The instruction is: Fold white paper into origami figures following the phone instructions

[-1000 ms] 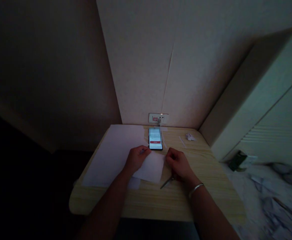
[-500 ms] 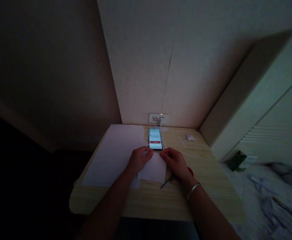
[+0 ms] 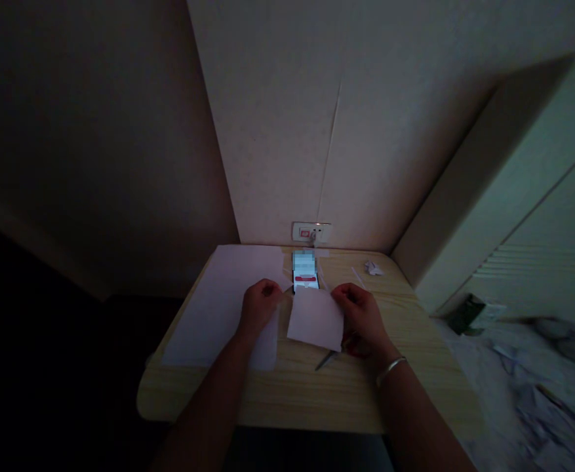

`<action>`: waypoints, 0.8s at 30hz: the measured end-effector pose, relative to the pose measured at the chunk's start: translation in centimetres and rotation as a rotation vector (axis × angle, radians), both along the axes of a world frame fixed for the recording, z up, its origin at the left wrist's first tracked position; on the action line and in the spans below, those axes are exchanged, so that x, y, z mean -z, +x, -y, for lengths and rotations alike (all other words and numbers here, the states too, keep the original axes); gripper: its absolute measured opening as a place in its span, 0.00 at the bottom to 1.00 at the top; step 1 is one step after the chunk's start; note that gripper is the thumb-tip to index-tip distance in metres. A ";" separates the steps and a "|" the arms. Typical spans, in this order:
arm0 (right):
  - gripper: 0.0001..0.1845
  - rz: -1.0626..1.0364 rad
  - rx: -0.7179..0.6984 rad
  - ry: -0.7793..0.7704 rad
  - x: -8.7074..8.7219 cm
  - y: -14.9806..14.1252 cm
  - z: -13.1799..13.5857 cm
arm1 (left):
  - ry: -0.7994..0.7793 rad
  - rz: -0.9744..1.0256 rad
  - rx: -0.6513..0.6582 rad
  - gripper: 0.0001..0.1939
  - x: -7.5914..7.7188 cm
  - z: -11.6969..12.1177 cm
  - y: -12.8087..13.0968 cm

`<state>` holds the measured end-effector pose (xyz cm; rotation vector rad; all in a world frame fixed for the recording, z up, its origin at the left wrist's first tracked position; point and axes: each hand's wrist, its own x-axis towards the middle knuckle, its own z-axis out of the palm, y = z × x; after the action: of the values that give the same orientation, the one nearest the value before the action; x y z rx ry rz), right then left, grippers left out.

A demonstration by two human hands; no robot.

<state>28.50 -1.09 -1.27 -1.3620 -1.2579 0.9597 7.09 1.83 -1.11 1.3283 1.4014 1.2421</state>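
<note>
A small, roughly square sheet of white paper (image 3: 315,319) is pinched at its upper right corner by my right hand (image 3: 363,314), whose fingers are closed. To its left, my left hand (image 3: 259,307) is apart from that sheet, fingertips pressed together. A thin sliver shows at those fingertips, too small to make out. Beneath my right hand lie scissors (image 3: 325,360), blades pointing down-left, their red handles partly hidden. A large white sheet (image 3: 218,308) lies under and beyond my left hand. Just behind the small sheet is a lit phone (image 3: 305,265), its lower edge covered.
The wooden table (image 3: 317,406) stands against a wall with a socket (image 3: 311,232) and a plug in it. A crumpled bit of paper (image 3: 373,268) and narrow paper strips (image 3: 358,277) lie at the back right. Rumpled bedding (image 3: 553,400) is off to the right.
My hands have moved apart. The small sheet has gone right and up with my right hand, now overlapping the phone's lower edge, and my left hand has come away from it.
</note>
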 end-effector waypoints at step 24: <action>0.09 0.371 -0.055 0.381 -0.1 -0.6 0.7 | -0.242 0.514 -0.072 0.17 0.4 0.0 0.4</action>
<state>27.93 -1.84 -1.18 -1.2366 -1.6672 0.4762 7.52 1.80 -1.50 0.7297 1.1858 1.2972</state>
